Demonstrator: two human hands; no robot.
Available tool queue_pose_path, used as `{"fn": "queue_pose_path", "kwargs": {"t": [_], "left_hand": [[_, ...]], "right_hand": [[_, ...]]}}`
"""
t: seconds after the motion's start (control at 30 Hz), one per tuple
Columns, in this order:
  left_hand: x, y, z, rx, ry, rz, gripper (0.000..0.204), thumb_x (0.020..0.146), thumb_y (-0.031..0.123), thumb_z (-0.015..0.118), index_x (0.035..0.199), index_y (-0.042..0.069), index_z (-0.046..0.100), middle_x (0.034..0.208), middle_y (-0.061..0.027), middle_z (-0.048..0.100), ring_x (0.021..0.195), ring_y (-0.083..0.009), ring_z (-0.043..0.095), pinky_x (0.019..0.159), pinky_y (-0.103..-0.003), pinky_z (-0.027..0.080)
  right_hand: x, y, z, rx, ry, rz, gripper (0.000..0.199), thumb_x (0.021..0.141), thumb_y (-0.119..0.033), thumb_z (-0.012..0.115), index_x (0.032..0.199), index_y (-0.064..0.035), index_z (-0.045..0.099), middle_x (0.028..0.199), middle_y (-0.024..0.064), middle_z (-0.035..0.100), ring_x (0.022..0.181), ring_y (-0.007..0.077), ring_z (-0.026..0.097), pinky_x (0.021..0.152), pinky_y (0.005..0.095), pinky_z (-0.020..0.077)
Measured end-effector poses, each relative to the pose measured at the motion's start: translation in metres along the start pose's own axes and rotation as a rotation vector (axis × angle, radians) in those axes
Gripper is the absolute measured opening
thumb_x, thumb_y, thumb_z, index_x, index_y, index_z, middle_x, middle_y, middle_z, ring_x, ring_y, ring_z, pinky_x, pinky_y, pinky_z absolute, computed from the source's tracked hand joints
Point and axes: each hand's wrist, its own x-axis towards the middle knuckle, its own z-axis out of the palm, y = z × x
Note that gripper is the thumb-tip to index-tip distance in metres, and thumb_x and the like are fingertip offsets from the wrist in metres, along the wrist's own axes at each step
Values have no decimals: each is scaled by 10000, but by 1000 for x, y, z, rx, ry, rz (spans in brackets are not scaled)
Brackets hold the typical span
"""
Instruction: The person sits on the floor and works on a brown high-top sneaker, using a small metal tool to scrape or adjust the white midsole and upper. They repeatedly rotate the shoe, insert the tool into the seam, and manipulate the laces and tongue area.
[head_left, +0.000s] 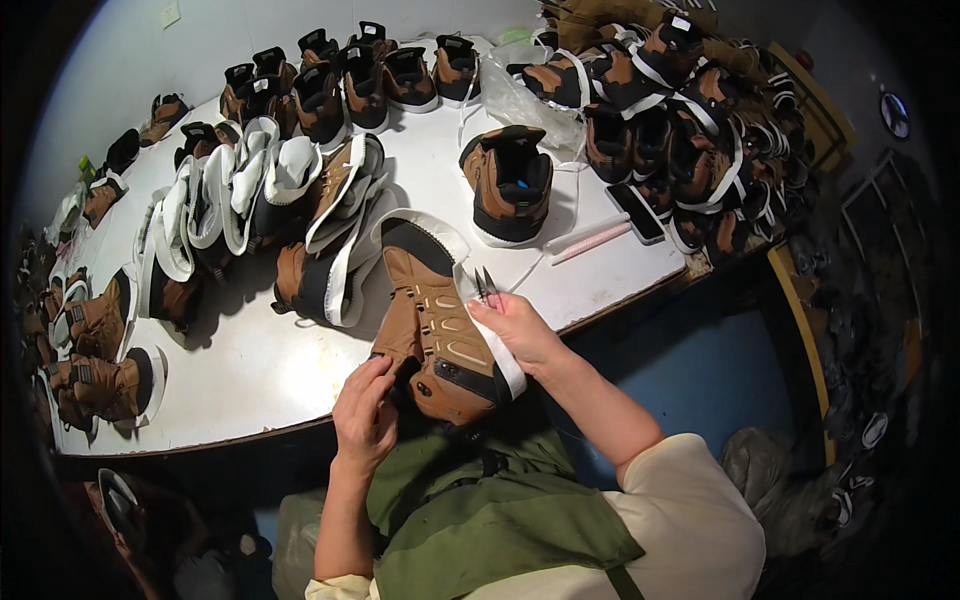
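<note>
While the left hand [365,415] pinches the near edge of a brown and black boot upper [435,320], fingers curled shut on the material, the piece lies at the front edge of the white counter [250,370], partly over the person's green apron [480,520]. To the right of it, the right hand [520,330] presses on the upper's white lining and is closed around small snips [485,285], their blades pointing away from the person. Beyond the left hand, a row of uppers [260,195] lies tipped on its side with white linings showing; beyond the right hand one upper [507,185] stands alone, and farther right a heap of uppers [680,110] is piled up. Judging from these piles, much is handled and much remains.
</note>
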Motion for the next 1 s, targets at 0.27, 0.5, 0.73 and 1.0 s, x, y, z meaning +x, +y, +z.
{"fn": "queue_pose_path", "kwargs": {"t": [0.27,0.5,0.73,1.0], "left_hand": [[-7,-5,8,89,29,0,440,632,-128,582,1060,-22,579,1082,-175,639,966,-363,619,832,-422,515],[-4,1,11,130,49,16,441,615,-130,599,1043,-23,599,1045,-177,651,918,-360,622,800,-409,517],[-3,18,24,169,74,124,334,671,-26,606,1001,-10,657,1030,-133,675,864,-308,621,744,-371,520],[-4,19,23,165,79,136,271,693,-7,596,955,-16,665,993,-131,686,836,-295,624,718,-364,518]], "right_hand": [[-1,-11,6,-399,114,-158,287,928,-286,629,885,-6,586,731,-59,448,656,40,367,600,208,362],[-39,-43,29,-882,168,-308,499,801,-264,764,1165,26,582,880,37,613,736,82,536,671,235,467],[-33,-11,18,-1087,277,-510,456,821,-244,696,1193,-25,550,1003,168,645,877,318,657,739,388,525],[-34,-12,15,-1117,289,-628,265,878,-136,616,1094,9,565,852,181,637,773,370,638,629,397,517]]}}
